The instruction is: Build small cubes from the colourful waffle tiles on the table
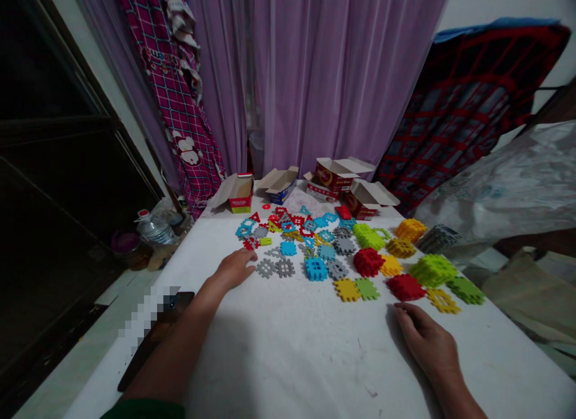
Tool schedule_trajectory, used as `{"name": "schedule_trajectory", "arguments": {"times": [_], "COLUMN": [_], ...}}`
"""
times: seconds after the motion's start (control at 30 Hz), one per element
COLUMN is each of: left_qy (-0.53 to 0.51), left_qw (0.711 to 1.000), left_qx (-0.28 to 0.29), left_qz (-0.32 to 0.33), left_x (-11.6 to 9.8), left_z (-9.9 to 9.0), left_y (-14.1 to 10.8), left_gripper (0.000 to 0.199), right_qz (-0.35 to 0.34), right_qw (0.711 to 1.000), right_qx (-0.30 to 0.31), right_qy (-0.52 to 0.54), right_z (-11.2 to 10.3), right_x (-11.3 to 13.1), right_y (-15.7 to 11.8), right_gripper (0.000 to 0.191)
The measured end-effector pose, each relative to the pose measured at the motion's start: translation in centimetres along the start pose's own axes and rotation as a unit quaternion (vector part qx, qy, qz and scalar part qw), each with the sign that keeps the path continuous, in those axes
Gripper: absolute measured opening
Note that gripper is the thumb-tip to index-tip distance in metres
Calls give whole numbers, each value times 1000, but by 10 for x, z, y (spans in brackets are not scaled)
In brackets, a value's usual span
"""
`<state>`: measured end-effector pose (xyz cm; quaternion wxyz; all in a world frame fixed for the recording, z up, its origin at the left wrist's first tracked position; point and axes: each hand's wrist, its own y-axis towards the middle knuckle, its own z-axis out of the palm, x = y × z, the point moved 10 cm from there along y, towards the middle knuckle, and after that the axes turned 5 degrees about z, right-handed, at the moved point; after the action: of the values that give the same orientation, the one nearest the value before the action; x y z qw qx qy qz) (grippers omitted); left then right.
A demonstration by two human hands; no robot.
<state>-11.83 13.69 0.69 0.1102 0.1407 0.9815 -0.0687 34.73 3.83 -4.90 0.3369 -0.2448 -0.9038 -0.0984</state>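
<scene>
My left hand [233, 270] rests flat on the white table [288, 353], holding nothing, its fingertips just short of a grey waffle-grid plastic block [266, 268]. My right hand [425, 339] lies empty on the tabletop, a little below a red stacked block cluster [406, 287] and a yellow grid piece [443, 300]. Many interlocking plastic pieces are spread ahead, with a loose red, blue and grey heap [288, 230] and a blue cube [315, 269]. Green and yellow stacks [432, 270] stand at the right.
Opened cardboard boxes [330, 179] stand along the far table edge against a purple curtain [306, 77]. A plastic bottle [155, 230] sits beyond the left table edge, where the floor drops away. A dark flat object [157, 332] lies by my left forearm.
</scene>
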Motion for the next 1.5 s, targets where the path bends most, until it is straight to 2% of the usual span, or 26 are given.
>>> {"name": "schedule_trajectory", "arguments": {"times": [0.07,0.13,0.33,0.5,0.77,1.03,1.17,1.3,1.4,1.5], "left_qy": [-9,-6,27,15,-11,-6,-11,-14,-14,-14], "left_qw": [996,990,981,985,994,997,996,994,993,995], "left_qx": [11,35,88,72,11,-29,-43,-72,-91,-95], "left_qz": [88,134,173,153,104,72,76,76,67,41], "left_x": [-8,-13,-21,-19,-23,-35,-61,-101,-135,-162], "left_z": [2,8,16,12,5,-22,-40,-51,-50,-40], "left_y": [4,9,26,28,13,3,4,10,18,27], "left_gripper": [56,67,60,49,40,41,43,42,42,40], "right_qz": [-4,-8,-14,-21,-30,-33,-45,-59,-66,-76], "right_qw": [1000,1000,1000,999,999,998,997,996,996,995], "right_qx": [0,-7,-25,2,19,36,30,-1,3,11], "right_qy": [1,1,5,25,33,46,52,68,67,69], "right_z": [2,2,0,1,5,9,8,2,1,2], "right_x": [-4,-5,0,3,-1,-2,5,15,20,20], "right_y": [1,1,-2,-1,2,3,0,-6,-8,-7], "right_gripper": [54,54,54,53,52,52,51,49,48,47]}}
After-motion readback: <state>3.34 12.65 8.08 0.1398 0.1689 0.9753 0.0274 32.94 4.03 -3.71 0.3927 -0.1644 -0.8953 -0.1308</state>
